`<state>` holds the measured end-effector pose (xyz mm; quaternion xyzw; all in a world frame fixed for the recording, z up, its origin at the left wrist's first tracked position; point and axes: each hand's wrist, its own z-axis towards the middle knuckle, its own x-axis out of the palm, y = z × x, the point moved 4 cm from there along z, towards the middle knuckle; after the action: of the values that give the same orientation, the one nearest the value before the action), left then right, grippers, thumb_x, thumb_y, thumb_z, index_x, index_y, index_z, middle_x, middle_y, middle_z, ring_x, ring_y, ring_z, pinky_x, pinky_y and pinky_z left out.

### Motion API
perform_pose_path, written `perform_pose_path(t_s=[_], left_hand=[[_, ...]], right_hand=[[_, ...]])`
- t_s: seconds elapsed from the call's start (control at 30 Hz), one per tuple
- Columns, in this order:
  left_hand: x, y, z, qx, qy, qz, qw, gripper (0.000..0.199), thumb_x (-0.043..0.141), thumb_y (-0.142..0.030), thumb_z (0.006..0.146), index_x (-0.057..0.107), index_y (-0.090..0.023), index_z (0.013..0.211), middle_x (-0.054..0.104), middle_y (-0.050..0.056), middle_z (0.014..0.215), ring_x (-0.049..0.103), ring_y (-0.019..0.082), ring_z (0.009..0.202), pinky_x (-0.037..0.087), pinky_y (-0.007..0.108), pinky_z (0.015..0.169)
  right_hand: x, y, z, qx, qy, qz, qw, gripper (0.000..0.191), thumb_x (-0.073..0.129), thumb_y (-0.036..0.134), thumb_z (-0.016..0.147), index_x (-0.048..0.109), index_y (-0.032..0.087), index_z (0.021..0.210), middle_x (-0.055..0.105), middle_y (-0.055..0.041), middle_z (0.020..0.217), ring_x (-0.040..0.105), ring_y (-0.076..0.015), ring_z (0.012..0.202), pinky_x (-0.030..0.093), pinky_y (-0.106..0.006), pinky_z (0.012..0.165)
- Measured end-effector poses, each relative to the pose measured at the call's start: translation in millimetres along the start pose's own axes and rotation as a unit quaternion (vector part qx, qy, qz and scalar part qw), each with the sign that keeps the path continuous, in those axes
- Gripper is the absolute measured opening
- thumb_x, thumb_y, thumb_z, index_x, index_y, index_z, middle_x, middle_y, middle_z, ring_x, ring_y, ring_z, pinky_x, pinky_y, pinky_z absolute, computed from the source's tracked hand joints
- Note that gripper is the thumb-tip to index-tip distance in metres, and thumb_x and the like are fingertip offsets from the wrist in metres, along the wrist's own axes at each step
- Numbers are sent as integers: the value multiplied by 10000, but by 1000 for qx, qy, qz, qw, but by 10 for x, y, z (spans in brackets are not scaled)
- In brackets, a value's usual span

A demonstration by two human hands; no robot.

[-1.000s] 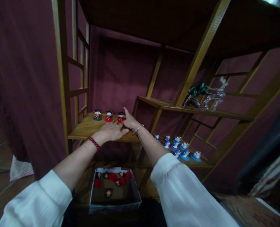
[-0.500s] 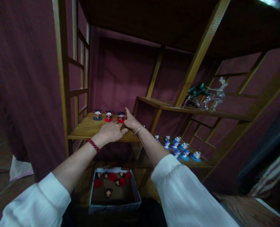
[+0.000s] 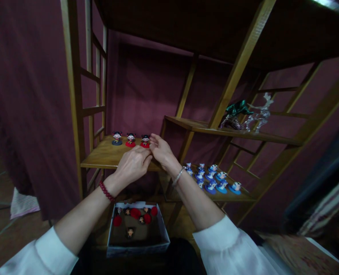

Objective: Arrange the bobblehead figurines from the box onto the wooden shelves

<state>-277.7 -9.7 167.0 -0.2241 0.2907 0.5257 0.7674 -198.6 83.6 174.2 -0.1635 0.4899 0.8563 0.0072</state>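
Observation:
Three small doll figurines with black hair buns stand in a row on the wooden shelf. The left figurine has a dark base, the middle figurine a red one. At the right end stands a third figurine on red, partly covered by my hands. My left hand is in front of it, fingers bent together and fingertips hidden; whether they hold anything does not show. Close by its right side, my right hand has its fingers apart, its fingertips near the left hand's.
Below, an open box holds several dolls' heads and red discs. Several blue-and-white figurines stand on a lower shelf at right. A clear deer ornament and a green ornament occupy the raised shelf. Wooden posts divide the unit.
My left hand has lifted and its fingers have drawn in from lying flatter. My right hand has turned, its raised index finger now lowered beside the others. The three figurines keep their places.

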Motion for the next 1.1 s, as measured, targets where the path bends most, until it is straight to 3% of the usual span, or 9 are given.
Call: perform_pose_path(t_s=[0.23,0.43,0.6,0.77,0.93,1.0,1.1], left_hand=[[10,-152,-285,60,-85,-128,986,215,402,-154,856,608,-155,920,641,74,907,555,168,893,471,332,816],[62,-230,-537,91,-143,-156,973,248,451,-114,811,580,-167,1017,631,93,1022,533,192,1020,467,381,878],[115,-312,-743,110,-184,-145,966,264,487,-97,769,580,-164,1007,636,101,1006,534,212,1035,468,404,890],[268,-327,-952,96,-163,-129,974,169,469,-116,754,597,-140,862,645,93,809,588,187,822,522,349,769],[620,-241,-1236,48,-116,-106,986,188,419,-201,771,601,-158,788,646,99,779,606,214,806,511,401,791],[825,-198,-1359,26,-75,-117,990,187,428,-193,755,608,-160,792,644,95,759,607,217,787,517,392,754],[1197,-118,-1539,-27,56,-144,988,191,462,-158,729,625,-151,830,649,108,811,604,216,823,512,352,727]], right_hand=[[-54,79,-541,-127,12,58,990,345,489,146,781,564,191,1115,614,-66,1123,594,-161,1010,468,-334,915],[-118,126,-949,-159,5,20,987,272,466,198,837,586,195,1081,633,-63,1064,608,-152,971,479,-316,892],[-135,109,-1190,-186,-18,4,982,251,440,176,857,611,221,1035,645,-41,1020,601,-145,953,480,-307,871],[-1,-51,-1424,-225,-9,-14,974,300,410,101,839,641,226,982,657,-39,959,595,-148,921,491,-308,826],[179,-350,-1620,-240,3,-23,971,309,420,82,813,656,223,953,667,-45,928,584,-159,909,486,-330,823],[243,-564,-1654,-207,4,-32,978,304,416,97,811,661,221,944,670,-48,901,588,-162,890,489,-327,803],[345,-999,-1677,-114,32,-54,991,302,401,122,820,666,222,926,679,-42,894,603,-156,880,485,-304,801]])
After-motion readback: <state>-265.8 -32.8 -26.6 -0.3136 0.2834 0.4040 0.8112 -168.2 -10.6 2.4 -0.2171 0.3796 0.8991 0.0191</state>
